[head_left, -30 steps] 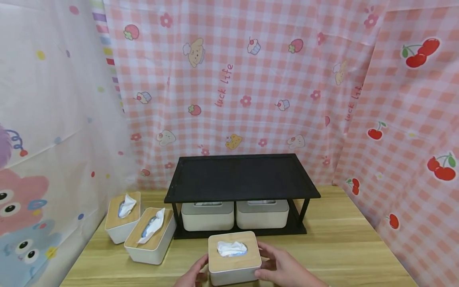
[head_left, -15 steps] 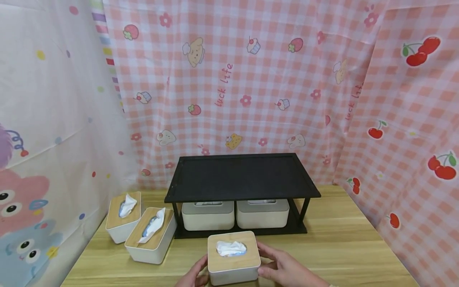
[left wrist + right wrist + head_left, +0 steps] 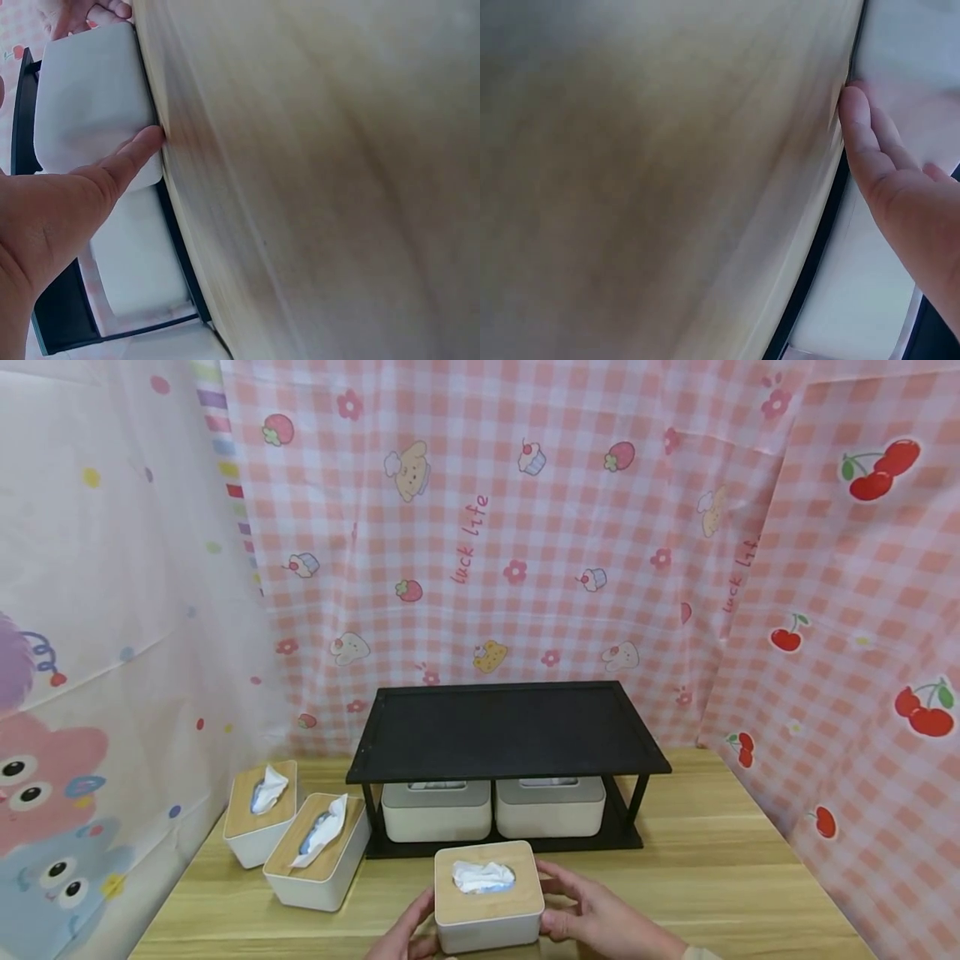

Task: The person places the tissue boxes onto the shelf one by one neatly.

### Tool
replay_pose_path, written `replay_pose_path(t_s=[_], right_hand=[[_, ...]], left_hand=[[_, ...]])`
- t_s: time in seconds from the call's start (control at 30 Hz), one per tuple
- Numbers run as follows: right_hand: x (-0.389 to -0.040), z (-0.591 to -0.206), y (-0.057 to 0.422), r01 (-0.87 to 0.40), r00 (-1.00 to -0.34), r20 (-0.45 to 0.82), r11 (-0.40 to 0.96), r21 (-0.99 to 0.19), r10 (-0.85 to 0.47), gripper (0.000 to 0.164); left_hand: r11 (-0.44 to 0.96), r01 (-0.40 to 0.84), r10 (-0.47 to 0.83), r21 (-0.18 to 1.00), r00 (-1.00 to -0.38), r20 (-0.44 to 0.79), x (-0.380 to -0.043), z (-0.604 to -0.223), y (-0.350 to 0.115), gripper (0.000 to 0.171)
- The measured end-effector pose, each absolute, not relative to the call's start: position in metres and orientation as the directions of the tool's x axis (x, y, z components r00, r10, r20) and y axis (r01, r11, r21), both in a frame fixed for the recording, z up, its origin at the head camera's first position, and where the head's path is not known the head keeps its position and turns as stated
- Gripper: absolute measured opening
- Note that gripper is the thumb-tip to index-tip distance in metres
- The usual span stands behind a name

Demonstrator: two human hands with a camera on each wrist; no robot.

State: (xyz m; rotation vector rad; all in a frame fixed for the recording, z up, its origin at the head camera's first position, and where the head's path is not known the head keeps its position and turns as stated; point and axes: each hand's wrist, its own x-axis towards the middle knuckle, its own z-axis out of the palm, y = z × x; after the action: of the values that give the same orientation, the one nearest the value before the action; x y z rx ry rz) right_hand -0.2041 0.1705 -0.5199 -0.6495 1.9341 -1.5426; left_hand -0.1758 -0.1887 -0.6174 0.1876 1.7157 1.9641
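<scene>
A cream tissue box (image 3: 489, 933) with a light wooden lid, white tissue bunched in its slot, stands at the front middle of the table in the head view. My left hand (image 3: 405, 935) holds its left side and my right hand (image 3: 600, 918) its right side, thumb toward the front corner. From the left wrist, the left hand (image 3: 67, 217) reaches along the pale wall of the box (image 3: 90, 82), close to the tabletop. In the right wrist view, fingertips of the right hand (image 3: 922, 210) lie low against the box (image 3: 915, 45). Fingers behind the box are partly hidden.
Behind the held box stands a black two-level rack (image 3: 507, 727). Two grey-lidded tissue boxes, a left one (image 3: 437, 822) and a right one (image 3: 551, 818), sit on its lower level. Two wooden-lidded boxes, one nearer (image 3: 307, 893) and one farther (image 3: 258, 847), stand left of it. Patterned curtains surround the table.
The tissue box and both hands have shifted very slightly away from me and to the left. The right thumb sits a little higher on the box. The grip looks unchanged.
</scene>
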Motion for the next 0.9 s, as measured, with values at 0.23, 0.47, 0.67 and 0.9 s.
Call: replay_pose_path(t_s=[0.23, 0.47, 0.67, 0.9], right_hand=[[-0.213, -0.520, 0.171, 0.095, -0.681, -0.177, 0.153, -0.984, -0.711, 0.083], [-0.221, -0.523, 0.173, 0.129, -0.655, -0.216, 0.174, -0.976, -0.724, 0.090], [-0.223, -0.523, 0.174, 0.119, -0.643, -0.221, 0.189, -0.975, -0.733, 0.091], [-0.222, -0.523, 0.170, 0.124, -0.665, -0.217, 0.180, -0.976, -0.715, 0.090]], left_hand=[[0.106, -0.252, 0.331, 0.962, -0.903, -0.273, -0.153, -0.548, -0.168, 0.117], [0.030, -0.314, 0.331, 0.949, -0.892, -0.306, -0.165, -0.578, -0.175, 0.122], [0.091, -0.284, 0.325, 0.955, -0.898, -0.298, -0.164, -0.568, -0.172, 0.115], [0.081, -0.310, 0.296, 0.947, -0.900, -0.320, -0.171, -0.587, -0.176, 0.121]])
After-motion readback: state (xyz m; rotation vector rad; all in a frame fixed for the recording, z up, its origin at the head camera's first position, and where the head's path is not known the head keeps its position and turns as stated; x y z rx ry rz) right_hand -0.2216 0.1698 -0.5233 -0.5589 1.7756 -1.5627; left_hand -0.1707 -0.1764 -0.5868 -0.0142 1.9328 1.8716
